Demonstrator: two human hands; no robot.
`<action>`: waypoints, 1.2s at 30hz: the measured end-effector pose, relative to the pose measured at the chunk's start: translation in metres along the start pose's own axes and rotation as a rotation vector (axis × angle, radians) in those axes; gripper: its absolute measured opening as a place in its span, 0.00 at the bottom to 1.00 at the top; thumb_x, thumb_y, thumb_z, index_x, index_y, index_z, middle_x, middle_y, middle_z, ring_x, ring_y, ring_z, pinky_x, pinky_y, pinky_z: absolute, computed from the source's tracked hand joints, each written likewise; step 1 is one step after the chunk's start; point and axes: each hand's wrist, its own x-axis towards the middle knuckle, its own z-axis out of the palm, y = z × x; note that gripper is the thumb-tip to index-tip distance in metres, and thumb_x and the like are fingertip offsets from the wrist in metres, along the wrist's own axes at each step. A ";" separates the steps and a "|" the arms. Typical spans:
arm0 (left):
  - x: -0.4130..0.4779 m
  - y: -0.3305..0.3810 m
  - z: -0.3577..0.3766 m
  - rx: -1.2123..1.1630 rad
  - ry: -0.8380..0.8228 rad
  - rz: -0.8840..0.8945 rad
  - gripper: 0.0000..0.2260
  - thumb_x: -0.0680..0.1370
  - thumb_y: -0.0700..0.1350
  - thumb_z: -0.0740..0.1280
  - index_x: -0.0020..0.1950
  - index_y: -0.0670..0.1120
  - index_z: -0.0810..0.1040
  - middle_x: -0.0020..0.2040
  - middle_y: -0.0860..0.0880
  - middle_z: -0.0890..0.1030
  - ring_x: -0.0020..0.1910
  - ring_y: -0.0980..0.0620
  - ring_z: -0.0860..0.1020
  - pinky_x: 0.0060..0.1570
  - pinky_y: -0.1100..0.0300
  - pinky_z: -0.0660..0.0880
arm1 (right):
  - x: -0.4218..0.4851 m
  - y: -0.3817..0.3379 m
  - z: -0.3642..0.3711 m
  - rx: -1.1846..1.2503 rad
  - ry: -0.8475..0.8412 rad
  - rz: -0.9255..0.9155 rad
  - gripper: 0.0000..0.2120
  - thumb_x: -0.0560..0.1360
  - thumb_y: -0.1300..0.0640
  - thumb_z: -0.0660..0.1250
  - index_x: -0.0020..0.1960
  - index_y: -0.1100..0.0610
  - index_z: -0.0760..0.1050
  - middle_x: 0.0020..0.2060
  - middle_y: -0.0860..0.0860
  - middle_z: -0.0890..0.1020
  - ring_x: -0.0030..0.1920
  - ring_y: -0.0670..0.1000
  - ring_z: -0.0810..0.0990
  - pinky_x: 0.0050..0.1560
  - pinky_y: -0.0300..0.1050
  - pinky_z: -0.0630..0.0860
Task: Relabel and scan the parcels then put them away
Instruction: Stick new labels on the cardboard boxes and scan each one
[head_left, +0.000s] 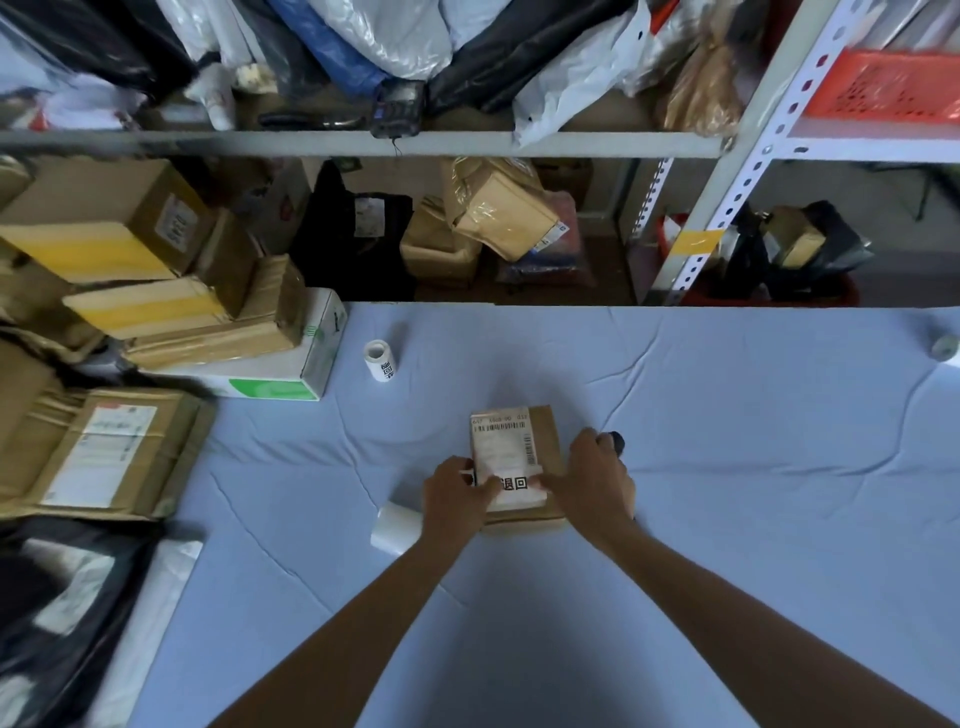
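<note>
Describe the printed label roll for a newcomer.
On the pale blue table cloth, look right of the white-and-green cardboard box. The small white label roll stands upright. Unlike the plain white roll by the left hand, it shows black print.

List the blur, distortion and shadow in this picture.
Head view: wide-angle lens bows the shelf rail and tilts the upright; left-edge black bag smears into blur; box label is sharp, barcode readable; the person's soft shadow darkens the cloth between the arms.

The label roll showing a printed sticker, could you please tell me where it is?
In the head view, that label roll sits on the blue cloth, left of centre, right of the white and green box and beyond the parcel.
</note>
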 end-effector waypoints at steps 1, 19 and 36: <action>0.000 0.001 0.000 0.030 -0.016 0.008 0.14 0.73 0.47 0.70 0.55 0.41 0.79 0.50 0.45 0.83 0.51 0.46 0.80 0.49 0.58 0.75 | 0.000 0.002 0.002 0.017 -0.031 0.008 0.24 0.69 0.47 0.74 0.57 0.59 0.69 0.53 0.54 0.76 0.54 0.58 0.78 0.49 0.50 0.74; -0.037 0.133 -0.062 -0.037 -0.011 0.305 0.15 0.76 0.45 0.68 0.61 0.42 0.78 0.59 0.44 0.81 0.54 0.46 0.80 0.52 0.57 0.77 | -0.023 -0.010 -0.123 0.427 0.213 -0.081 0.15 0.67 0.51 0.76 0.46 0.60 0.76 0.44 0.52 0.82 0.43 0.52 0.79 0.38 0.43 0.77; -0.207 0.182 0.093 0.179 -0.837 0.649 0.12 0.62 0.50 0.69 0.43 0.48 0.83 0.41 0.52 0.85 0.43 0.50 0.82 0.47 0.51 0.80 | -0.232 0.185 -0.133 0.723 0.689 0.691 0.13 0.68 0.53 0.76 0.38 0.58 0.72 0.32 0.48 0.77 0.32 0.48 0.75 0.25 0.38 0.66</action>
